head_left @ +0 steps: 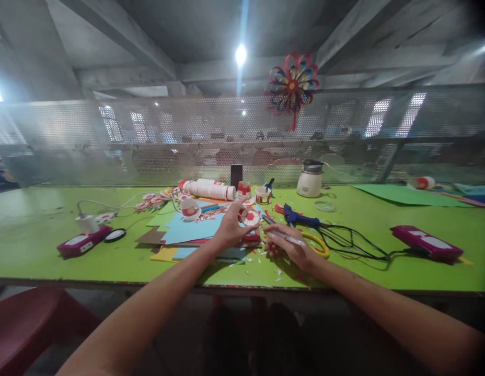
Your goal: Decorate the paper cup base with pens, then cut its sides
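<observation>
My left hand (230, 225) holds a small round white piece with a red pattern (250, 217) between thumb and fingers, its face turned towards me. A pen (287, 237) lies in the grip of my right hand (286, 248), pointing left, its tip close to the round piece but apart from it as far as I can tell. Beneath my left hand is a stack of coloured paper (191, 230), light blue on top. Yellow-handled scissors (319, 244) lie partly hidden behind my right hand. Small paper scraps (279, 272) are scattered on the green table below both hands.
A blue glue gun (299, 216) with a black cord lies right of my hands. Behind stand stacked paper cups (209, 189), a cut cup (190, 209), a dark phone (237, 176) and a white jug (309, 180). Purple power strips (83, 242) sit at both sides; green sheets (407, 195) lie far right.
</observation>
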A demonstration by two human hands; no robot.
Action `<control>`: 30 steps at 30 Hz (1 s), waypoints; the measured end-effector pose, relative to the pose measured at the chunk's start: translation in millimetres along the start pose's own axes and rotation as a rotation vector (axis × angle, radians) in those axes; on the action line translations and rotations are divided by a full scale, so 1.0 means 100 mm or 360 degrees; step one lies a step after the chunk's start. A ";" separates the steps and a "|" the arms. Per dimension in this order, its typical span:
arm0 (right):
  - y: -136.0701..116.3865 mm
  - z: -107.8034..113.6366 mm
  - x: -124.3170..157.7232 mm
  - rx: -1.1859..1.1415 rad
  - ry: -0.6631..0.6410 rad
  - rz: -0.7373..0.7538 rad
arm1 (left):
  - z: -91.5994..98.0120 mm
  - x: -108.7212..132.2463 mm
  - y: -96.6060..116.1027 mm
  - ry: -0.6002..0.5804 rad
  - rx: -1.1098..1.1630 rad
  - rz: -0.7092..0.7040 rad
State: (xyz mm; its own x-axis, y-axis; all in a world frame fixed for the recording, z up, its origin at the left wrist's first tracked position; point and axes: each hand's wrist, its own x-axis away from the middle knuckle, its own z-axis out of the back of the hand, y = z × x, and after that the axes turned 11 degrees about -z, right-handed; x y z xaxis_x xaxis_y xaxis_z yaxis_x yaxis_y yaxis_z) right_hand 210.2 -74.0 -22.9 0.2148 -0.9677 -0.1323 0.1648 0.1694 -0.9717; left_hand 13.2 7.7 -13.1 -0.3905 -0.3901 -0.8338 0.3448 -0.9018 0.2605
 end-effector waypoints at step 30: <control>-0.04 -0.06 0.13 0.0457 0.0137 0.0340 | 0.04 0.06 -0.12 -0.0298 -0.0147 0.0307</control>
State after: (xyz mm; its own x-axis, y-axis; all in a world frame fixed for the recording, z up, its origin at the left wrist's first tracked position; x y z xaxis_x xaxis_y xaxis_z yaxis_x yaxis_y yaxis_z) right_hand 207.1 -88.7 -22.1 0.1940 -0.9148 -0.3542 0.3908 0.4032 -0.8275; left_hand 3.6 15.0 -19.6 -0.4583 -0.5882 -0.6663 0.5009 -0.7902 0.3531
